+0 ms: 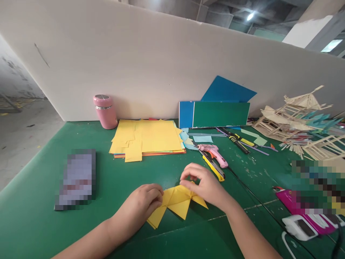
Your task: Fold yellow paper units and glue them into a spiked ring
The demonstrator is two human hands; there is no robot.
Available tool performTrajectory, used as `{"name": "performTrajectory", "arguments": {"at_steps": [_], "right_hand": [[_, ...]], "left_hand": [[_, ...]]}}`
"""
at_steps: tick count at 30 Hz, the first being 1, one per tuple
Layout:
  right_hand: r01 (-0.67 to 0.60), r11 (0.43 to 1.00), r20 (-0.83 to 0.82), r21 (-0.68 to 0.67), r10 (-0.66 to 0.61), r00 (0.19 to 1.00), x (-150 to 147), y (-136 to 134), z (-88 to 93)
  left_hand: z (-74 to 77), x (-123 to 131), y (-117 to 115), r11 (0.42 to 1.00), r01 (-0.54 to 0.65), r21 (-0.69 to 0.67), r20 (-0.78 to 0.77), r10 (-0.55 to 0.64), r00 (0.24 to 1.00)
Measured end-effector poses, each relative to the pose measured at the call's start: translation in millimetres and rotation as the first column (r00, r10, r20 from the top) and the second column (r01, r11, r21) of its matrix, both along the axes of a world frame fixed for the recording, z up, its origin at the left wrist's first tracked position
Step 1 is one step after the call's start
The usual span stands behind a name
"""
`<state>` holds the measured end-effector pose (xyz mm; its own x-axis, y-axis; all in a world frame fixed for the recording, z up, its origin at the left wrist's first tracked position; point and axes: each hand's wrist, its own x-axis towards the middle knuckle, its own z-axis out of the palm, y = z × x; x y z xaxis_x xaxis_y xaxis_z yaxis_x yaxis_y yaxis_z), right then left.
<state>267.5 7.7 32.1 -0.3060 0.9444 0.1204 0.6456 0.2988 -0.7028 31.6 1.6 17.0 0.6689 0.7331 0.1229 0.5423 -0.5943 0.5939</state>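
Note:
A strip of folded yellow paper with zigzag points lies at the front middle of the green table. My left hand is closed on its left part, with the thumb and fingers pressed together over the paper. At the upper right part, my right hand has its fingers curled and its thumb against the paper's top edge. The fingertips of both hands are partly hidden. Just beyond my right hand lie a yellow utility knife and a pink hot glue gun.
A stack of yellow paper lies at the back, beside a pink flask. Blue and green boards lean on the wall. Pliers and stick models lie right. A black cord crosses the table. A blurred dark object is left.

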Motion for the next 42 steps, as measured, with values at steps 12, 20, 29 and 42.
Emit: {"name": "performTrajectory", "arguments": {"at_steps": [12, 20, 29, 42], "right_hand": [[-0.107, 0.978, 0.091, -0.18, 0.125, 0.988, -22.5, -5.5, -7.0], [-0.13, 0.979, 0.092, -0.158, 0.146, 0.985, -23.2, -5.2, -10.6], [-0.148, 0.975, 0.092, -0.168, 0.165, 0.982, -22.9, -3.6, -12.0], [-0.179, 0.964, 0.108, -0.196, 0.203, 0.973, -20.1, -5.2, -9.9]], "left_hand": [[-3.9, -1.5, 0.3, 0.997, 0.034, 0.062, 0.01, -0.035, 0.999], [-7.5, -4.4, 0.3, 0.99, 0.07, 0.12, 0.002, -0.071, 0.998], [-7.6, -4.1, -0.3, 0.979, 0.118, 0.167, -0.095, -0.103, 0.99], [-7.8, -3.8, -3.0, 0.985, 0.089, 0.146, -0.025, -0.086, 0.996]]}}
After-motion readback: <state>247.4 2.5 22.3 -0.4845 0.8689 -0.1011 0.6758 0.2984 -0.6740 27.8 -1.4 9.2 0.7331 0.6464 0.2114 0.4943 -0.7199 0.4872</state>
